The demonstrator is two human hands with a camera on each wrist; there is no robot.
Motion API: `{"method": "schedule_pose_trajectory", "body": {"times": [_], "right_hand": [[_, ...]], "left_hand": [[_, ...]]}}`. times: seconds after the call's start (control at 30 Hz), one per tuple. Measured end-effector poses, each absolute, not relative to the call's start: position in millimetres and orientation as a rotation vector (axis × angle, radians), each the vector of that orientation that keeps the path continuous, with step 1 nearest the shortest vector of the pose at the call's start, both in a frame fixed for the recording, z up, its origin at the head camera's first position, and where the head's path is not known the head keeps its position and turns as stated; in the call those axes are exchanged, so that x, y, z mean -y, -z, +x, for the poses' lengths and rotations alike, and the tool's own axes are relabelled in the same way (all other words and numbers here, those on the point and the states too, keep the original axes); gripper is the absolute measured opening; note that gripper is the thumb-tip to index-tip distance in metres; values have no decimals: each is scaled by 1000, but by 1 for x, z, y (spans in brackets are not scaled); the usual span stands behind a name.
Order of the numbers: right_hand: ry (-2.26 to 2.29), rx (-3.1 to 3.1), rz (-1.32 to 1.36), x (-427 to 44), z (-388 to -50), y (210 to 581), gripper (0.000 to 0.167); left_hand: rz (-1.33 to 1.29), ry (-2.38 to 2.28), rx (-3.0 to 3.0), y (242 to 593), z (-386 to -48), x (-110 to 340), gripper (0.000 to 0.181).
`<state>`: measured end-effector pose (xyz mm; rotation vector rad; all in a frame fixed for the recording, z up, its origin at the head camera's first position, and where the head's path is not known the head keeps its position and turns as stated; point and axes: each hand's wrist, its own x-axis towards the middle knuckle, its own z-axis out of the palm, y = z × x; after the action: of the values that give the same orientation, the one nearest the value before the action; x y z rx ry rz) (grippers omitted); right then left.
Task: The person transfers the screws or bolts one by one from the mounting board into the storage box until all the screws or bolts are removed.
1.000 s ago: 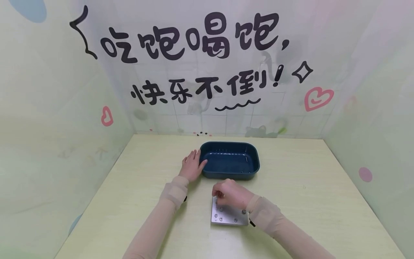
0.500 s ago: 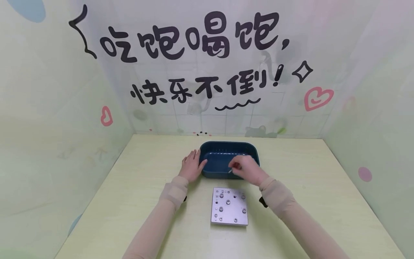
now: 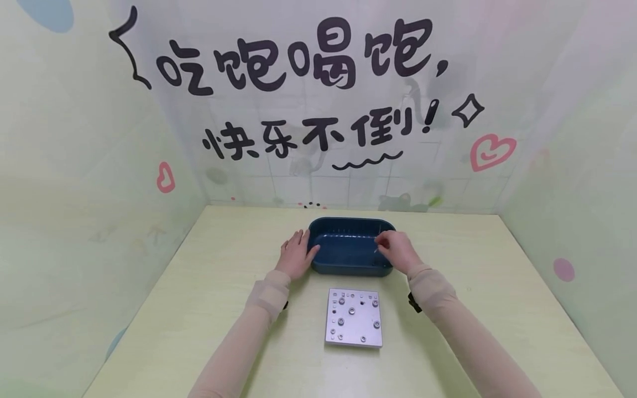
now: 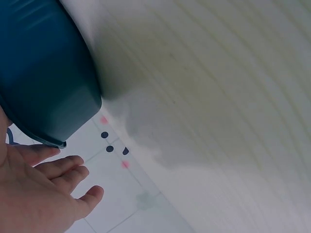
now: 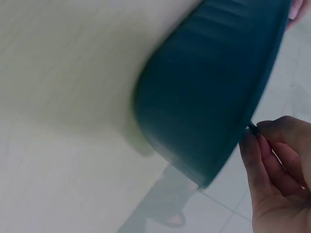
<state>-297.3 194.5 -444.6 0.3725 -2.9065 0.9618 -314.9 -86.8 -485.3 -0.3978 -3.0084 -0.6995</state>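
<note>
Away from the metal plate (image 3: 354, 331) goes my right hand (image 3: 400, 251): a second ago it covers the plate, half a second ago it hangs over the front of the blue bin (image 3: 350, 271), and now it is at the bin's right end. Thumb and fingertips pinch a small thin piece (image 5: 252, 127), too small for me to say exactly what it is. For the work, that means this piece is clear of the plate and above the bin, though not let go.

My left hand (image 3: 294, 257) stays where it was at the bin's left end, fingers extended and loosely spread along the outside, thumb over the rim; I judge that it steadies the bin. A few tiny bits seem to lie in the bin near its right end, but I can't make them out.

With my hand off it, the plate shows whole, flat on the table (image 3: 199, 287) in front of the bin, the two well apart. Several screws (image 3: 352, 310) stand in it, and a couple of dark holes show among them.

Pale wood grain runs across the tabletop. Printed walls close in the back and both sides, with black lettering (image 3: 333, 52), faint tile lines and a pink heart (image 3: 492, 152) at the back.
</note>
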Motion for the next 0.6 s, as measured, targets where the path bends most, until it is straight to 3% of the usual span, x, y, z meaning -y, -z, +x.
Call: {"method": "schedule_pose_trajectory", "body": {"times": [0.6], "right_hand": [[-875, 2991, 364, -186, -299, 460, 15]], "left_hand": [[-406, 692, 3020, 485, -315, 87, 66]]}}
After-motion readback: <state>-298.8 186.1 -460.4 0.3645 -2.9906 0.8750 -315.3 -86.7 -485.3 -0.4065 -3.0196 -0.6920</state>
